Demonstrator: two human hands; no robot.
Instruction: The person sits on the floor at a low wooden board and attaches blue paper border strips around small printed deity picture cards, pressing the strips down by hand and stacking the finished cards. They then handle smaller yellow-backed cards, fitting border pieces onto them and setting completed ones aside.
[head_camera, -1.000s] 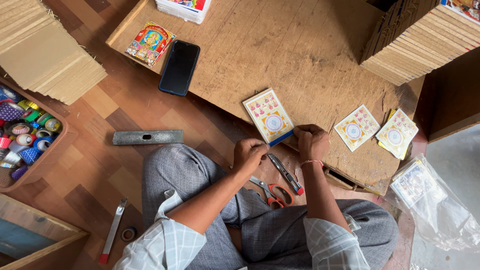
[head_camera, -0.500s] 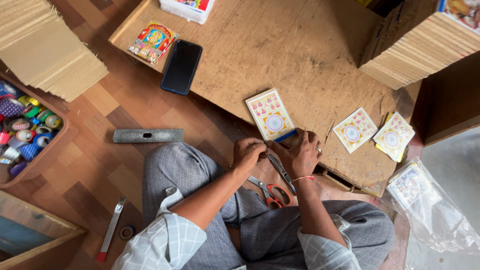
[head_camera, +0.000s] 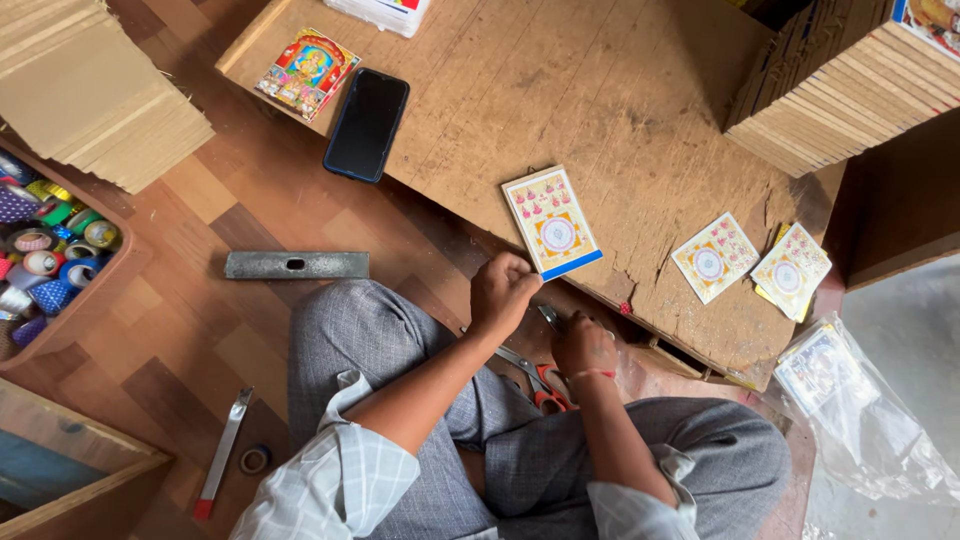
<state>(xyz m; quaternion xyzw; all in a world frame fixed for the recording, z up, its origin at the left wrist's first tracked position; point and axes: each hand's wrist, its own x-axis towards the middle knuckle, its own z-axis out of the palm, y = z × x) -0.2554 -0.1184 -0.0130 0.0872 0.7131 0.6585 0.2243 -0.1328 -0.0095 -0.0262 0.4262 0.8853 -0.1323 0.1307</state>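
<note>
Two hands worked low over the lap, just below the near edge of the wooden board (head_camera: 600, 90). The left hand (head_camera: 503, 290) was curled shut, though what it held could not be told; the decorated card with a blue edge (head_camera: 552, 222) lay on the board just above it, apart from the fingers. The right hand (head_camera: 585, 345) was closed around a slim tool (head_camera: 549, 317), with red-handled scissors (head_camera: 540, 385) just beneath it on the grey trousers.
</note>
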